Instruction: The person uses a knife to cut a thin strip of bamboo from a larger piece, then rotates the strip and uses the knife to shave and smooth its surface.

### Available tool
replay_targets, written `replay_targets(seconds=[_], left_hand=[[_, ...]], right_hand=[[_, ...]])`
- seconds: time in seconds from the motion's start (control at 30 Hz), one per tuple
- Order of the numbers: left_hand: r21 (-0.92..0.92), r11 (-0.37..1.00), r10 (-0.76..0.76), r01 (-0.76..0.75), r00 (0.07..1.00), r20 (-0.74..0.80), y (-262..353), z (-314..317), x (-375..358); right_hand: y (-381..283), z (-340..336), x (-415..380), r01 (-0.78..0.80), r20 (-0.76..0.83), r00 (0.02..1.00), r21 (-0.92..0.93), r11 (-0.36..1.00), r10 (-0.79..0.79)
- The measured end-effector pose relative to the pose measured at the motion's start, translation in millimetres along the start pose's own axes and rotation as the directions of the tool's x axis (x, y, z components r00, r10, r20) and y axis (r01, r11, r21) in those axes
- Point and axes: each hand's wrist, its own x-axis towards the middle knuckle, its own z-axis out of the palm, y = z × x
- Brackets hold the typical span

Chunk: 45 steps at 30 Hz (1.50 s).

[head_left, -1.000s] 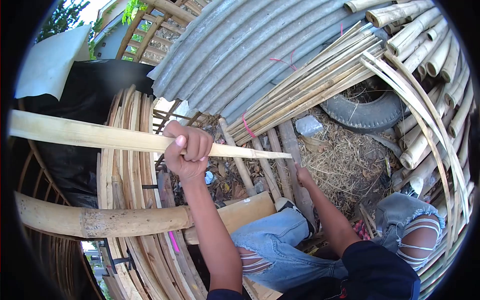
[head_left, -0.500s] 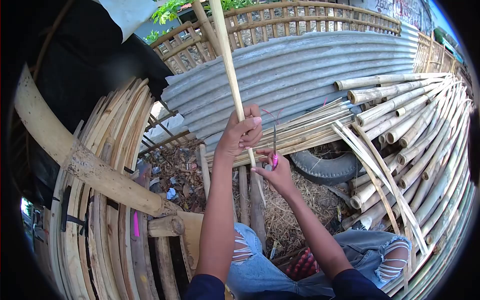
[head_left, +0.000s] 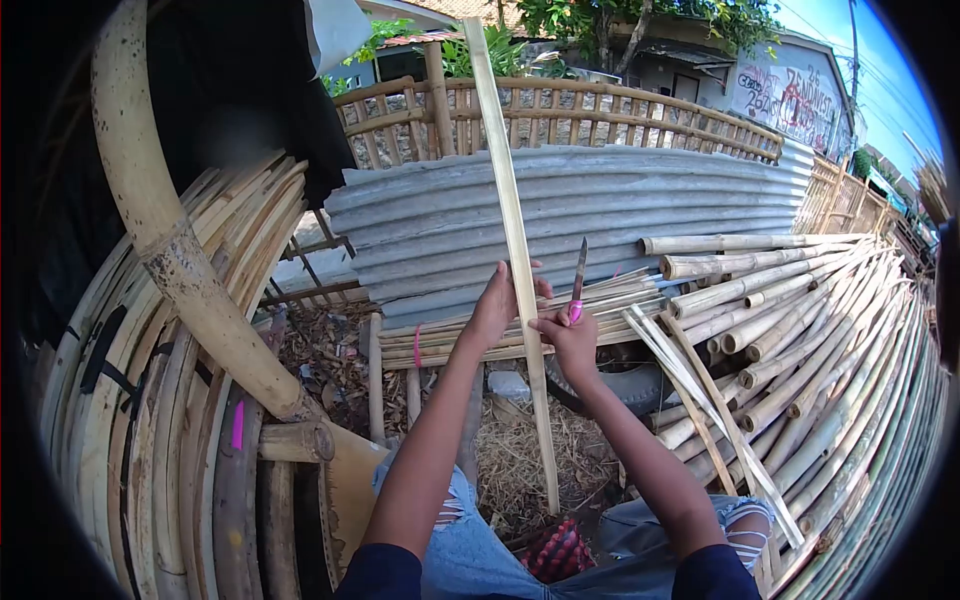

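Note:
A long, flat bamboo strip [head_left: 503, 170] stands nearly upright before me, its pale broad face showing. My left hand [head_left: 497, 308] holds it near the middle, thumb along the left edge and fingertips coming round behind to the right. Just right of the strip, my right hand [head_left: 570, 345] is closed around a knife [head_left: 580, 272]. The blade points up and its pink handle is partly hidden in the fist. The right thumb touches the strip's edge. Beyond my hands lies a bundle of thin bamboo strips [head_left: 460, 340] with a pink tie.
Cut bamboo poles [head_left: 770, 300] are piled on the right, with split pieces [head_left: 715, 420] leaning there. A thick bamboo post [head_left: 215, 310] slants at left beside stacked slats [head_left: 150, 440]. Corrugated metal sheeting [head_left: 570, 200] stands ahead. A tyre [head_left: 635, 388] lies behind my right hand.
My view has tipped upward. The strip has turned to show its broad face, and more of its lower end is visible. My left hand has loosened from a tight fist; the knife stays in my right.

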Motion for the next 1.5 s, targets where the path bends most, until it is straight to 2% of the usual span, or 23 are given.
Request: replay_targets(seconds=[0.07, 0.1, 0.13, 0.17, 0.2, 0.23, 0.27, 0.33, 0.4, 0.47, 0.53, 0.6, 0.73, 0.87, 0.93, 1.0, 1.07, 1.13, 1.23, 1.3, 1.4, 1.43, 1.5], left_hand=[[-0.028, 1.0, -0.013, 0.012, 1.0, -0.004, -7.7, 0.6, -5.3], [-0.034, 0.999, -0.023, 0.021, 0.998, -0.058, -12.7, 1.0, -7.7], [-0.04, 0.999, -0.035, 0.031, 0.993, -0.112, -17.4, 0.8, -11.6], [-0.148, 0.988, -0.075, 0.046, 0.978, -0.195, -19.0, 7.1, -19.2], [-0.146, 0.988, -0.07, 0.041, 0.978, -0.198, -24.6, 6.1, -23.3], [-0.131, 0.99, -0.076, 0.048, 0.974, -0.215, -31.8, 1.9, -26.4], [-0.118, 0.991, -0.082, 0.056, 0.968, -0.236, -33.3, 4.2, -29.1], [-0.116, 0.99, -0.113, 0.084, 0.955, -0.275, -40.8, 4.7, -35.8], [-0.129, 0.981, -0.174, 0.147, 0.957, -0.233, -51.5, 1.3, -40.9], [-0.138, 0.972, -0.223, 0.19, 0.931, -0.289, -65.5, 4.2, -46.0], [-0.084, 0.963, -0.27, 0.257, 0.907, -0.323, -83.1, 2.9, -49.7], [-0.064, 0.958, -0.286, 0.28, 0.907, -0.309, -99.0, 6.0, -53.4], [-0.01, 0.933, -0.357, 0.36, 0.92, -0.161, -114.4, 27.9, -57.4], [0.031, 0.927, -0.366, 0.374, 0.919, -0.145, -122.3, 38.1, -58.4], [0.011, 0.924, -0.376, 0.383, 0.912, -0.164, -129.1, 40.7, -58.7], [0.1, 0.936, -0.306, 0.338, 0.92, -0.245, -136.3, 41.8, -61.3], [0.116, 0.94, -0.279, 0.321, 0.919, -0.28, -132.9, 51.1, -64.1], [0.2, 0.938, -0.202, 0.283, 0.915, -0.349, -131.0, 56.9, -66.5], [0.119, 0.947, -0.234, 0.297, 0.897, -0.374, -125.7, 64.6, -70.0], [0.07, 0.952, -0.255, 0.299, 0.897, -0.361, -118.6, 71.9, -69.7], [0.061, 0.956, -0.251, 0.288, 0.905, -0.344, -101.0, 78.0, -75.2], [0.047, 0.957, -0.256, 0.287, 0.909, -0.329, -92.0, 81.3, -75.9], [0.037, 0.957, -0.263, 0.288, 0.913, -0.311, -84.6, 82.9, -76.5]], right_hand=[[-6.1, -2.2, 9.5, -0.011, 0.033, 0.999, -0.013, 1.0, 0.012], [0.0, -7.4, 15.2, 0.065, 0.071, 0.996, -0.157, 0.985, -0.055], [-13.3, -7.8, 11.9, 0.071, 0.075, 0.995, -0.159, 0.985, -0.059], [-36.2, -5.8, 3.1, 0.068, 0.168, 0.986, -0.389, 0.919, -0.002], [-49.3, -6.1, -0.4, 0.089, 0.244, 0.967, -0.595, 0.799, 0.075], [-47.6, -12.6, -1.8, 0.206, 0.318, 0.948, -0.616, 0.761, 0.001], [-52.7, -20.8, -2.1, 0.21, 0.328, 0.945, -0.614, 0.761, 0.005], [-64.8, -38.9, -5.2, 0.41, 0.445, 0.895, -0.813, 0.414, -0.013], [-59.5, -52.6, -10.5, 0.397, 0.432, 0.902, -0.812, 0.428, -0.018], [-50.3, -64.3, -12.1, 0.454, 0.475, 0.879, -0.864, 0.218, 0.051], [-40.2, -70.2, -14.6, 0.447, 0.464, 0.884, -0.876, 0.182, 0.059], [-32.9, -75.3, -14.2, 0.528, 0.531, 0.846, -0.847, 0.063, 0.05], [-28.0, -89.3, -4.5, 0.462, 0.465, 0.885, -0.883, 0.078, 0.014], [-36.1, -100.0, -1.0, 0.43, 0.429, 0.902, -0.902, 0.018, -0.058], [-39.9, -102.4, -7.2, 0.571, 0.553, 0.821, -0.797, -0.194, 0.144], [-34.3, -112.1, -4.6, 0.613, 0.6, 0.79, -0.766, -0.194, 0.125], [-38.7, -119.7, 5.5, 0.563, 0.572, 0.819, -0.815, -0.133, -0.038], [-48.3, -127.6, 18.0, 0.472, 0.463, 0.865, -0.881, 0.002, -0.195], [-48.9, -125.5, 10.0, 0.486, 0.48, 0.857, -0.874, -0.018, -0.188], [-47.6, -112.4, -4.0, 0.679, 0.684, 0.726, -0.729, -0.084, -0.073], [-62.0, -100.0, -5.2, 0.645, 0.653, 0.751, -0.757, -0.105, -0.096], [-72.0, -95.1, -4.6, 0.625, 0.624, 0.76, -0.778, -0.055, -0.182], [-78.3, -93.8, 3.1, 0.526, 0.511, 0.845, -0.848, 0.071, -0.16]])
